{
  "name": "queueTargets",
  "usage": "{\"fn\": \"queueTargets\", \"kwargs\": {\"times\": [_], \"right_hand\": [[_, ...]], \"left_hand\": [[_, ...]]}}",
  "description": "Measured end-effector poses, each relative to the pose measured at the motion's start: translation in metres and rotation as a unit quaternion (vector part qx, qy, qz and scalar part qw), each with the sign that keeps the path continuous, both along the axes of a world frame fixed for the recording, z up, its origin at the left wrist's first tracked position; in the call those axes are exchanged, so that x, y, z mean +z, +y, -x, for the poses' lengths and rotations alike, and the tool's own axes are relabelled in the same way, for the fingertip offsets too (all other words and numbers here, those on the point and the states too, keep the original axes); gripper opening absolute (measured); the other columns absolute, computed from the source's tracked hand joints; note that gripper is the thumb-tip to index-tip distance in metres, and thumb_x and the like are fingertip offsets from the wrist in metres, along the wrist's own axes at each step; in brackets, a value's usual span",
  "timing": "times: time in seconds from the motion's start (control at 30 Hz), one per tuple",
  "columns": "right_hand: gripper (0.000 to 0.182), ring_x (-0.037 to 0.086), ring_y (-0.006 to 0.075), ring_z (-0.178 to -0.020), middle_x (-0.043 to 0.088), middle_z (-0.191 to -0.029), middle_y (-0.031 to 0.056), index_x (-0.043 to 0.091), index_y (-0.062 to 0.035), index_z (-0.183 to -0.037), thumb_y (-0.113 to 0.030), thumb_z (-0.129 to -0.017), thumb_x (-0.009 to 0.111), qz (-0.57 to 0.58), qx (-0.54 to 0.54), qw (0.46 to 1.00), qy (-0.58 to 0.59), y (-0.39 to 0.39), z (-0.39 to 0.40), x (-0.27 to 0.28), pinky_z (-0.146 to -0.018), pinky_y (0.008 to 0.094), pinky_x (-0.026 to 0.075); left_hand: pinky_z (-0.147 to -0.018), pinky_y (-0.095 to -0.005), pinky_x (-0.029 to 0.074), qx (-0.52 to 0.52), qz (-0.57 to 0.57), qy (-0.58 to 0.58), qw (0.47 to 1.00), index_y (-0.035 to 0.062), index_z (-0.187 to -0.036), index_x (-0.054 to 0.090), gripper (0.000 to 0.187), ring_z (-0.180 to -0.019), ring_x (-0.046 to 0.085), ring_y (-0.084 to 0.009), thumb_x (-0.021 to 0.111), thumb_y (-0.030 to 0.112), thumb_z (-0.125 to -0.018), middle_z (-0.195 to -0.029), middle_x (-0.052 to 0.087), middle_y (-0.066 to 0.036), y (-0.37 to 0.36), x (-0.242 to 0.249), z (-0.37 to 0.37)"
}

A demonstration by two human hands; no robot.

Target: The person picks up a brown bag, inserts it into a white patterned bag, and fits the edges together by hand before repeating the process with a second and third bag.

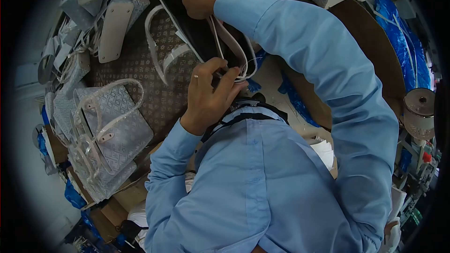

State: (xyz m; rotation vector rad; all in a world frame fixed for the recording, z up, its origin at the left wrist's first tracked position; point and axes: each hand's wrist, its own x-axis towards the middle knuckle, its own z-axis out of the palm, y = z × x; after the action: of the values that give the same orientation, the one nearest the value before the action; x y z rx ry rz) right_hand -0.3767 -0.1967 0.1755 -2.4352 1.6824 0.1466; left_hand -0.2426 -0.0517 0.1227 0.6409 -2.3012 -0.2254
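A handbag (180, 23) with a dark interior and pale edges lies on its side in front of me, its opening toward my body. My left hand (208, 91), with a ring on one finger, pinches the near corner of its rim. Thin white threads or cords (244, 72) loop beside those fingertips. Curled over the bag's far part is my right hand (200, 2), closed on its edge; its fingertips are partly hidden. A pale strap (152, 35) of the bag loops out to the left, some clear film on it.
Patterned brown cloth (133, 65) covers the table. Grey patterned handbags (115, 126) are stacked at left, with flat bag pieces (115, 33) heaped behind them. Blue plastic wrap (398, 37) and a perforated metal cylinder (419, 112) stand at right.
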Motion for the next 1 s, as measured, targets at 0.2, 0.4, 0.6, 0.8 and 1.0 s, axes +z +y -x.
{"fn": "queueTargets", "kwargs": {"times": [0.2,0.4,0.6,0.8,1.0], "right_hand": [[0.017,0.068,0.0319,-0.074,0.068,-0.085,0.0191,0.072,0.0026,-0.086,-0.002,-0.081,0.057,0.028,-0.009,0.999,-0.016,0.001,-0.001,-0.002,-0.062,0.0409,0.057],[0.021,0.067,0.0337,-0.072,0.068,-0.082,0.0202,0.071,0.0051,-0.083,-0.009,-0.080,0.055,0.028,0.029,0.999,0.007,-0.002,0.005,-0.005,-0.062,0.0438,0.054],[0.021,0.067,0.0333,-0.070,0.067,-0.080,0.0206,0.070,0.0052,-0.083,-0.008,-0.080,0.055,-0.006,-0.019,0.997,-0.069,0.011,0.014,0.004,-0.061,0.0438,0.054],[0.031,0.065,0.0319,-0.096,0.068,-0.104,0.0156,0.071,-0.0038,-0.103,-0.016,-0.081,0.053,-0.050,-0.019,0.998,-0.023,0.006,0.009,0.002,-0.083,0.0437,0.051],[0.031,0.065,0.0323,-0.097,0.068,-0.104,0.0154,0.070,-0.0040,-0.104,-0.015,-0.081,0.054,-0.057,0.002,0.998,-0.026,0.005,0.007,0.002,-0.082,0.0447,0.051]], "left_hand": [[-0.074,-0.0337,0.047,-0.037,0.103,-0.066,0.992,0.0008,-0.093,0.065,0.033,-0.090,0.053,-0.0252,0.078,0.021,-0.070,-0.102,0.056,-0.011,-0.008,0.010,0.001],[-0.076,-0.0353,0.047,-0.073,0.101,-0.090,0.988,0.0004,-0.099,0.062,0.036,-0.085,0.056,-0.0248,0.075,0.022,-0.073,-0.098,0.056,-0.011,-0.013,0.015,0.003],[-0.072,-0.0356,0.048,-0.121,0.051,-0.092,0.987,0.0000,-0.101,0.061,0.038,-0.077,0.057,-0.0238,0.075,0.021,-0.074,-0.096,0.056,-0.011,-0.017,0.015,0.007],[-0.069,-0.0349,0.048,-0.122,0.058,-0.099,0.986,-0.0001,-0.105,0.062,0.039,-0.074,0.057,-0.0221,0.076,0.016,-0.073,-0.093,0.055,-0.009,-0.016,0.013,0.005],[-0.068,-0.0336,0.047,-0.115,0.054,-0.092,0.988,0.0006,-0.105,0.063,0.036,-0.074,0.057,-0.0215,0.075,0.015,-0.074,-0.091,0.056,-0.009,-0.014,0.011,0.005]]}}
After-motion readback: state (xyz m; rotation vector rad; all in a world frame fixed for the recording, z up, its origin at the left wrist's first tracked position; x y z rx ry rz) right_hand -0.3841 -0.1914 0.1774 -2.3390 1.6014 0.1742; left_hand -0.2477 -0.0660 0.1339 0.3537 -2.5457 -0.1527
